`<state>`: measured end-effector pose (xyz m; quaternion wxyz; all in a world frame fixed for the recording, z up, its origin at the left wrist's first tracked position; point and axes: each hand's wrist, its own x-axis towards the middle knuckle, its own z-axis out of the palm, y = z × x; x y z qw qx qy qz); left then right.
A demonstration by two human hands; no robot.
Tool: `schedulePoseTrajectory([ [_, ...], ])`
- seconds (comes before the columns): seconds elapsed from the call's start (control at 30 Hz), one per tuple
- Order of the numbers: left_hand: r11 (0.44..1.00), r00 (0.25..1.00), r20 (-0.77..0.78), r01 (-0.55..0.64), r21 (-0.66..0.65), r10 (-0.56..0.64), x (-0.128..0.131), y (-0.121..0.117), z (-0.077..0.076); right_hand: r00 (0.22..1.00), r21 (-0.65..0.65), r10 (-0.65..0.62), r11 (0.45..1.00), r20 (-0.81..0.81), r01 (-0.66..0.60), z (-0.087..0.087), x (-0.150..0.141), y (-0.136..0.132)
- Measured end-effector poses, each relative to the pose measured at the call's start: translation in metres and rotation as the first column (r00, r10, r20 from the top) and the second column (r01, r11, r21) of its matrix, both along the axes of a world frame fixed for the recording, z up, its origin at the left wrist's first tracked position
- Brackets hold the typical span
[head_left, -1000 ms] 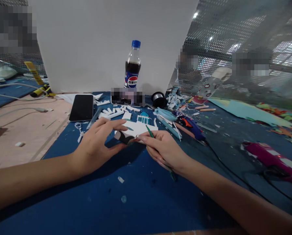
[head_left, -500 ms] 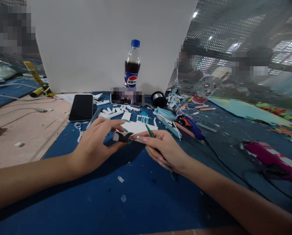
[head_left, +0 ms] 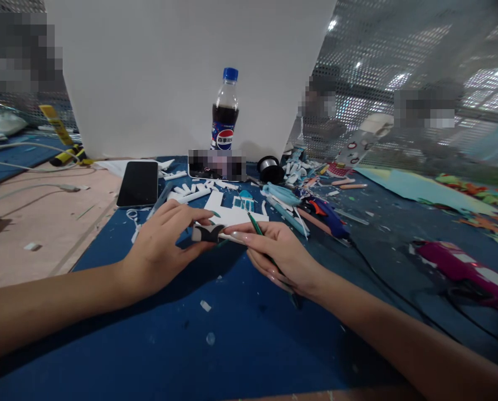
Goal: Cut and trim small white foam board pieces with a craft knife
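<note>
Grey-and-black piece (head_left: 205, 233), held at mid-frame between our two hands.
We held its left end between the thumb and fingers of our left hand (head_left: 155, 253), those fingers slightly parted; our right hand (head_left: 280, 256) had thumb and forefinger pinched on a pale strip (head_left: 229, 238) at its right end, and a slim green tool (head_left: 254, 223) slanted through the same grip. We noted a white sheet (head_left: 236, 216) just behind, a cola bottle (head_left: 225, 117) upright at upper centre, and a dark phone (head_left: 138, 184) left of centre.

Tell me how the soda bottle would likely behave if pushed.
The bottle would probably tip if pushed high, being tall and narrow. Dark drink fills much of it, so it likely has some weight. Its round body might roll once down.
</note>
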<state>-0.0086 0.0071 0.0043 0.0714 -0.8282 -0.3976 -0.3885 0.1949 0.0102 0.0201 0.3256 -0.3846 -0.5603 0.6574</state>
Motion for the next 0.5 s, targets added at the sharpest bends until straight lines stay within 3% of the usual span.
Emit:
schedulePoseTrajectory([
  [0.27,1.000,1.000,0.001,-0.015,0.010,0.015,0.000,0.001,-0.002,0.999,-0.041,0.017,0.999,0.033,-0.015,0.000,-0.002,0.000],
  [0.5,0.974,0.992,0.120,0.061,-0.219,-0.036,-0.002,0.004,-0.005,0.993,-0.002,-0.086,0.996,0.083,0.087,0.001,-0.007,-0.009],
])
